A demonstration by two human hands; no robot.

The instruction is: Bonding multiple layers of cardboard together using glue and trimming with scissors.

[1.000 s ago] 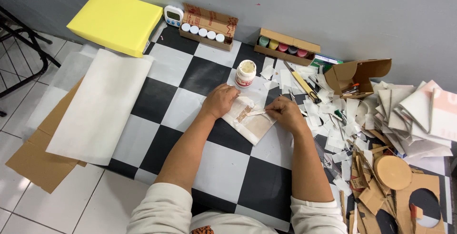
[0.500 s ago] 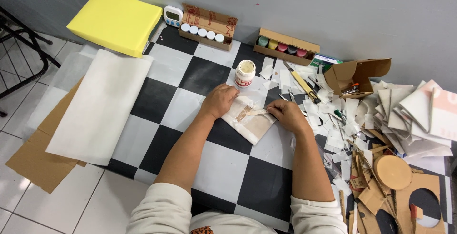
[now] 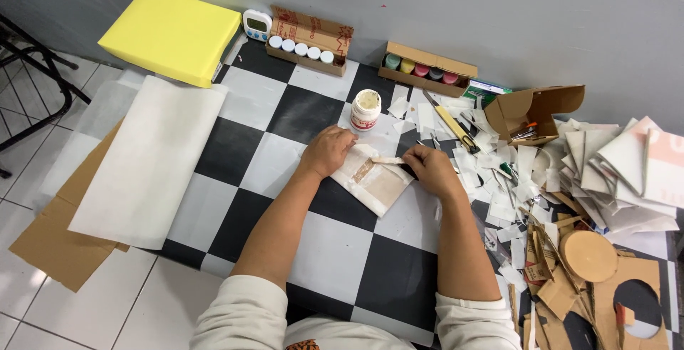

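Note:
A small flat cardboard piece (image 3: 377, 186), partly covered with white paper, lies on the black-and-white checkered floor. My left hand (image 3: 326, 150) presses down on its left edge with fingers curled. My right hand (image 3: 431, 170) rests on its right edge, and a narrow paper strip (image 3: 388, 160) runs from its fingertips across the top of the piece. A white glue jar (image 3: 366, 109) stands open just beyond the hands.
A yellow block (image 3: 171, 33) and two cardboard trays of small paint pots (image 3: 308, 44) (image 3: 422, 69) line the grey wall. Large white sheets (image 3: 146, 158) over brown cardboard (image 3: 53, 243) lie at left. Paper scraps, cardboard cut-outs and a cardboard disc (image 3: 588, 256) pile up at right.
Both hands stay on the cardboard piece; my right hand's fingers have shifted slightly along the paper strip. Nothing else has moved.

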